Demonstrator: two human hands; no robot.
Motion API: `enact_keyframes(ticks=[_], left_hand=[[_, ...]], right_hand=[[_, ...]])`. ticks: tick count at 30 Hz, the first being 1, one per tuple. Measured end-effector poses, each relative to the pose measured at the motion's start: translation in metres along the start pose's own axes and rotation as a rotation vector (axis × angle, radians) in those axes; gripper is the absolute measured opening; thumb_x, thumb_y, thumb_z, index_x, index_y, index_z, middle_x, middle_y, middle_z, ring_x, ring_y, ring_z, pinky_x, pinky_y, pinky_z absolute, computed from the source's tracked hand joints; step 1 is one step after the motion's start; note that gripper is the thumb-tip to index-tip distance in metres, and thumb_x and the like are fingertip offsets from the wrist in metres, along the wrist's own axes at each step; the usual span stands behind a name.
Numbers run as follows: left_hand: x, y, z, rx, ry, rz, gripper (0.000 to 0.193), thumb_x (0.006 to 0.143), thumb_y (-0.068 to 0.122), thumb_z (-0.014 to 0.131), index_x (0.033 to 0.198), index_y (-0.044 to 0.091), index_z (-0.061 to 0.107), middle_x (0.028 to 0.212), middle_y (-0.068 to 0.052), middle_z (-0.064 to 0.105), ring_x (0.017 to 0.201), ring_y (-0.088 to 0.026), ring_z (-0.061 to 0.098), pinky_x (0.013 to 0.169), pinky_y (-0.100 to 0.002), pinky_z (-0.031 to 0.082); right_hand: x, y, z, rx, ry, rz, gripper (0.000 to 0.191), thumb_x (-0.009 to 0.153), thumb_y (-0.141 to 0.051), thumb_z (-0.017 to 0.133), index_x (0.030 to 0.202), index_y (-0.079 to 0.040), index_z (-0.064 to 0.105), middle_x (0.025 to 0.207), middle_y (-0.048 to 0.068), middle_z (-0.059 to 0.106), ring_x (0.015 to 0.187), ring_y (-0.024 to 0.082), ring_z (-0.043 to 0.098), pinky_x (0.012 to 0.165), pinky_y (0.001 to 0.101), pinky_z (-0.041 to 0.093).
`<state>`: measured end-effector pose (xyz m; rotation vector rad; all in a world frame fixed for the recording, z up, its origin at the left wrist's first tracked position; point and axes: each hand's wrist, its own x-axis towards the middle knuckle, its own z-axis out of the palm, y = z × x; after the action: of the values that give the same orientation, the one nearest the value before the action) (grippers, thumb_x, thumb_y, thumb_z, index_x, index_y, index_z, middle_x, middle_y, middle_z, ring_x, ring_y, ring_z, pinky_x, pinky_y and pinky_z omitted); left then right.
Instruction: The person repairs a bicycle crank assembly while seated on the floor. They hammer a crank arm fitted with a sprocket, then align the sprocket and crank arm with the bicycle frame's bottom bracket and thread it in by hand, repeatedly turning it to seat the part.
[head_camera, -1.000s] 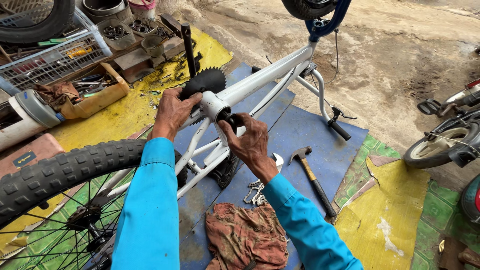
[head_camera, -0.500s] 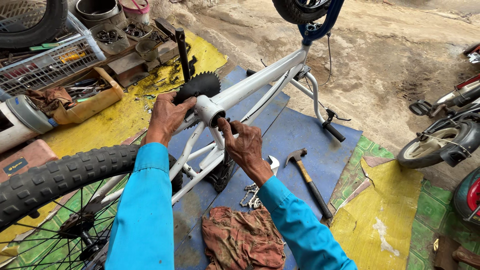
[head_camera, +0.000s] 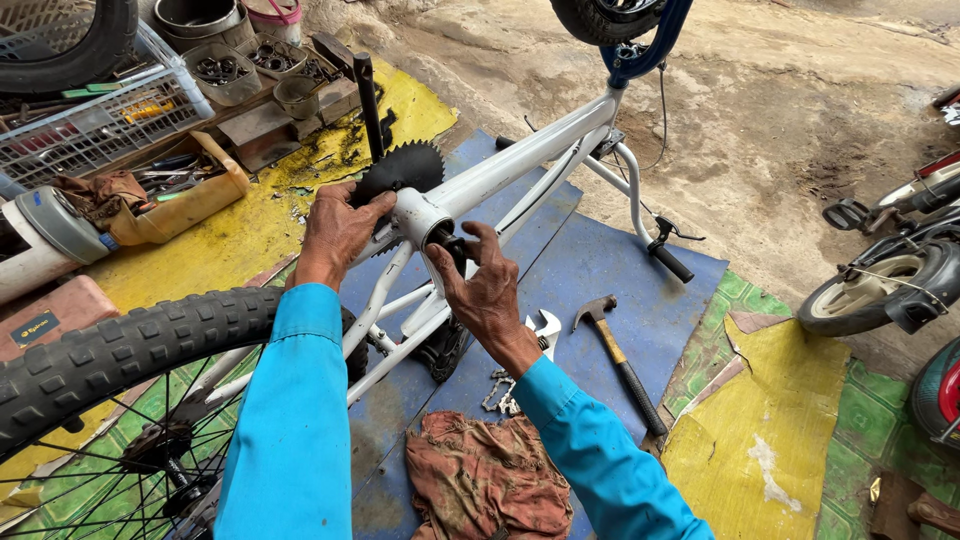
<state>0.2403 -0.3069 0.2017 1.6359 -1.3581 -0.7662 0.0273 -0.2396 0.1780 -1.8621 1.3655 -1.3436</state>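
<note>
Two hands: both work on an upside-down white bike frame (head_camera: 520, 160) that lies over a blue mat (head_camera: 610, 280) on the floor.
Left hand (head_camera: 335, 232): its grip is closed around the black toothed chainring (head_camera: 402, 170) and the end of the round white tube (head_camera: 418, 212) in the middle of the frame.
Right hand (head_camera: 488, 292): its fingers pinch a small black part (head_camera: 452, 246) that sits at the open end of the white tube; the grip is closed on it.
Sleeves: both arms wear bright blue sleeves (head_camera: 290, 420).
Big wheel: a knobby black tire (head_camera: 110, 350) with thin spokes fills the lower left and hides part of the frame.
Crank: a black crank arm (head_camera: 368, 100) sticks up just behind the chainring.
Near the right hand: a silver wrench (head_camera: 545, 328) lies on the mat, a hammer (head_camera: 618, 358) lies beside it, and a bit of chain (head_camera: 498, 392) lies just below the wrist.
Rag: a dirty red cloth (head_camera: 485, 475) lies between the two arms.
Far left: a wire basket (head_camera: 95, 125) and a yellow box of tools (head_camera: 170, 190) sit on a yellow sheet (head_camera: 190, 250).
Right edge: small wheels of other bikes (head_camera: 880, 290) stand on the dirt.
</note>
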Motion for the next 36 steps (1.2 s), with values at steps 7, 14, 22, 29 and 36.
enact_keyframes(ticks=[7, 14, 22, 29, 36], left_hand=[[0.002, -0.002, 0.0, 0.036, 0.012, -0.002, 0.048, 0.079, 0.04, 0.082, 0.111, 0.004, 0.078, 0.101, -0.017, 0.078, 0.09, -0.027, 0.076, 0.084, -0.042, 0.057], [0.003, -0.006, 0.001, 0.044, 0.02, 0.004, 0.055, 0.079, 0.043, 0.081, 0.114, 0.0, 0.076, 0.103, -0.021, 0.077, 0.092, -0.029, 0.075, 0.085, -0.042, 0.057], [0.004, -0.006, 0.002, 0.026, 0.016, -0.009, 0.054, 0.08, 0.04, 0.082, 0.116, 0.001, 0.074, 0.106, -0.021, 0.076, 0.096, -0.03, 0.075, 0.089, -0.042, 0.056], [-0.001, 0.003, -0.001, -0.002, -0.009, 0.014, 0.048, 0.082, 0.038, 0.081, 0.113, 0.002, 0.075, 0.102, -0.017, 0.078, 0.092, -0.026, 0.075, 0.086, -0.04, 0.057], [-0.002, 0.001, -0.001, -0.022, -0.032, 0.004, 0.045, 0.083, 0.036, 0.08, 0.112, 0.002, 0.076, 0.102, -0.016, 0.078, 0.092, -0.026, 0.074, 0.085, -0.041, 0.057]], right_hand=[[-0.002, -0.003, 0.001, -0.027, 0.036, -0.124, 0.055, 0.088, -0.026, 0.08, 0.123, 0.005, 0.052, 0.105, 0.028, 0.074, 0.103, 0.037, 0.076, 0.091, 0.0477, 0.062], [-0.003, -0.002, 0.002, -0.077, 0.087, -0.172, 0.045, 0.087, -0.021, 0.081, 0.122, 0.0, 0.064, 0.107, 0.02, 0.076, 0.097, 0.03, 0.078, 0.082, 0.0407, 0.066], [-0.006, 0.002, 0.005, -0.039, 0.149, -0.205, 0.045, 0.086, -0.023, 0.083, 0.122, -0.001, 0.068, 0.111, 0.019, 0.075, 0.097, 0.026, 0.078, 0.081, 0.0359, 0.067], [-0.003, -0.002, 0.005, 0.01, 0.178, -0.183, 0.046, 0.084, -0.024, 0.087, 0.119, 0.0, 0.071, 0.111, 0.016, 0.072, 0.094, 0.024, 0.077, 0.078, 0.0331, 0.068], [-0.008, -0.002, 0.007, 0.0, 0.22, -0.224, 0.047, 0.084, -0.019, 0.086, 0.124, 0.001, 0.07, 0.116, 0.017, 0.071, 0.101, 0.024, 0.075, 0.084, 0.0329, 0.067]])
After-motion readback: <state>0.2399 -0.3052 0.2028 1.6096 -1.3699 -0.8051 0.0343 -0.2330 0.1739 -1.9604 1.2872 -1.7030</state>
